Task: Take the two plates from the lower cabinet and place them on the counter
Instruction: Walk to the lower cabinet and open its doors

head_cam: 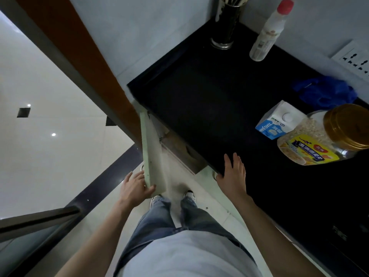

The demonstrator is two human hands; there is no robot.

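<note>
A black counter [209, 108] fills the right half of the frame, seen from above, with pale floor tiles to the left. At lower centre the left hand [134, 189] grips the outer edge of the pale green cabinet door [152, 156], fingers curled behind it and thumb across its near corner; the door stands swung open below the counter's edge. The right hand [233, 176] lies flat on the counter's front edge, fingers spread and holding nothing. The opening behind the door is dark, and no plates can be made out inside it from this angle. Further out, at the right of the frame, stand a blue milk carton [279, 120] and a gold-lidded jar [323, 136], touching or nearly so; a white bottle [269, 31] and a dark utensil holder [227, 23] sit at upper right.
</note>
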